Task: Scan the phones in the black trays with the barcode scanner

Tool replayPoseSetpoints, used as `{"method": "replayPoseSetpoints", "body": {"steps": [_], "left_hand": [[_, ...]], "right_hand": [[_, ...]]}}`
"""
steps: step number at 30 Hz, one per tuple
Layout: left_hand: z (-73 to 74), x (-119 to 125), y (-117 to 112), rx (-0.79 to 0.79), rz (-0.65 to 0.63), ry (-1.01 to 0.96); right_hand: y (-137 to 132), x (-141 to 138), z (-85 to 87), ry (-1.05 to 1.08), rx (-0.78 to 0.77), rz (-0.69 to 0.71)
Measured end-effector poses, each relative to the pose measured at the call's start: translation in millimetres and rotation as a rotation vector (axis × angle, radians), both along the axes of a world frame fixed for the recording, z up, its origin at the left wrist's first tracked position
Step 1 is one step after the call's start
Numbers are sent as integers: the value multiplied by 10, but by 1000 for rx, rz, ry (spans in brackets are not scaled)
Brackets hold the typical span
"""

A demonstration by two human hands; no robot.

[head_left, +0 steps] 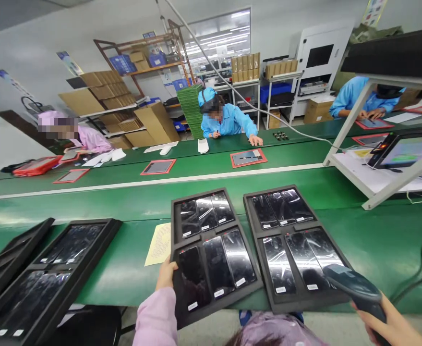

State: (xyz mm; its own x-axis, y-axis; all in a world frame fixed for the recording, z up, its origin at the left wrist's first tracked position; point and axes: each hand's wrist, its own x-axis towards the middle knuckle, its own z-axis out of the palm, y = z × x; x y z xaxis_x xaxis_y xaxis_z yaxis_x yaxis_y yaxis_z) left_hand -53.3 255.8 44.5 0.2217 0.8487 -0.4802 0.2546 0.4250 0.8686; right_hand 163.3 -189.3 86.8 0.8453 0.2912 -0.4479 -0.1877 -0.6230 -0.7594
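Note:
My left hand (166,274) grips the left edge of a black foam tray (205,234), its thumb on the rim. Two rows of phone screens (216,259), each with a small white label, lie in that tray. The tray's near end juts past the bench edge. In my right hand (387,319) is a dark barcode scanner (355,283), fingers wrapped around its handle. The scanner's head is over the lower right corner of a second black foam tray (248,211), hiding part of it. Similar labelled screens (279,264) fill this tray.
More black trays (97,254) stand at the left. A yellow printed sheet (159,244) lies beside the held tray. Across the green bench (135,211), red-edged pads (248,157) lie near several co-workers (228,120). A white metal stand (355,173) carries a monitor at the right.

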Motion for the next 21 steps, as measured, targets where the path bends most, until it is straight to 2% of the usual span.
{"method": "replayPoseSetpoints", "body": {"steps": [3, 5, 7, 10, 12, 15, 17, 21], "left_hand": [[-201, -116, 78, -27, -3, 122], [-308, -116, 87, -52, -44, 232], [-360, -91, 108, -37, -92, 361], [-346, -30, 183, 73, -118, 552], [-323, 37, 206, 205, -138, 657], [-358, 200, 96, 542, -262, 760], [-446, 335, -68, 756, -369, 767], [-684, 566, -468, 965, -529, 635]], "right_hand": [[334, -29, 202, 149, 30, 10], [490, -92, 265, 196, 25, 49], [576, -213, 267, 265, 14, 77], [611, -457, 187, 355, 29, 61], [617, -600, 112, 366, 53, 47], [652, -720, 22, 371, 32, 50], [689, -755, 0, 354, -2, 58], [709, -814, 12, 263, -25, 53]]}}
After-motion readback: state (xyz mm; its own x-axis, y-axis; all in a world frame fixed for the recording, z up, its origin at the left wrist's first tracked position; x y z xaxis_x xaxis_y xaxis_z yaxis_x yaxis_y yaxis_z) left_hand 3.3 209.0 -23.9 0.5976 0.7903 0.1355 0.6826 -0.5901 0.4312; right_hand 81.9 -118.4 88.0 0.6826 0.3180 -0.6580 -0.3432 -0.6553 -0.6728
